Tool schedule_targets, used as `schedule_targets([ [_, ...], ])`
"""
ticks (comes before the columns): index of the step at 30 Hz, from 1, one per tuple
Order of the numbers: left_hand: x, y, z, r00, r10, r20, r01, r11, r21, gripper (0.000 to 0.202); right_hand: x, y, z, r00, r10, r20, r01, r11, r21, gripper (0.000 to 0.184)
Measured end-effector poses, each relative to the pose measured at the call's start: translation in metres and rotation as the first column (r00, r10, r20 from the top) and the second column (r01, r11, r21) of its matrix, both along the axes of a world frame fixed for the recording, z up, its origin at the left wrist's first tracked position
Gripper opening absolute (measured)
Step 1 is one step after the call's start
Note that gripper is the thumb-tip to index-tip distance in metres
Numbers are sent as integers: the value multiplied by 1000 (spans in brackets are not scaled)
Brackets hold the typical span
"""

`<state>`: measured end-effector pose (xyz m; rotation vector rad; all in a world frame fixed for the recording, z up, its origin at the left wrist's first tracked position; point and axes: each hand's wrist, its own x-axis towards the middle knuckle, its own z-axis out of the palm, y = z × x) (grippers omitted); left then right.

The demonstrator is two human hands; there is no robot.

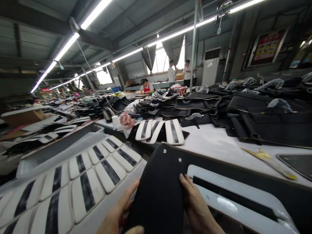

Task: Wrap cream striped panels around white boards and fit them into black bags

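Between my two hands stands a black panel (158, 191), leather-like, with two small shiny metal pieces near its top edge. My left hand (122, 208) grips its left edge, partly cut off by the bottom of the frame. On the opposite edge, the fingers of my right hand (197, 208) are closed against the panel. To the left, several white pads with black stripes (85, 190) lie in rows on a sheet-covered surface. More striped pads (174, 131) rest at the edge of the worktable just beyond the panel. What lies behind the panel is hidden.
A glossy white slotted frame (231, 198) sits right of my right hand. On the white worktable (209, 136) are black bag pieces (275, 113), a yellow-wrapped item (270, 161), a dark tablet-like object (297, 164), a pink fan (126, 120) and a kettle (107, 114). Several people stand or work farther back.
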<state>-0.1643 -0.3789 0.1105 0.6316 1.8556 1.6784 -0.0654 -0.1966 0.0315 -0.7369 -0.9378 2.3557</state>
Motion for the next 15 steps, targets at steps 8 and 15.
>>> schedule_targets([
  [8, -27, 53, -58, 854, 434, -287, -411, 901, 139, 51, -25, -2, 30, 966, -182, 182, -9, 683, 731, 37],
  [15, -23, 64, -68, 937, 315, -153, -312, 949, 41, 48, -17, 7, 22, 926, -329, 184, 60, 609, 791, 34],
])
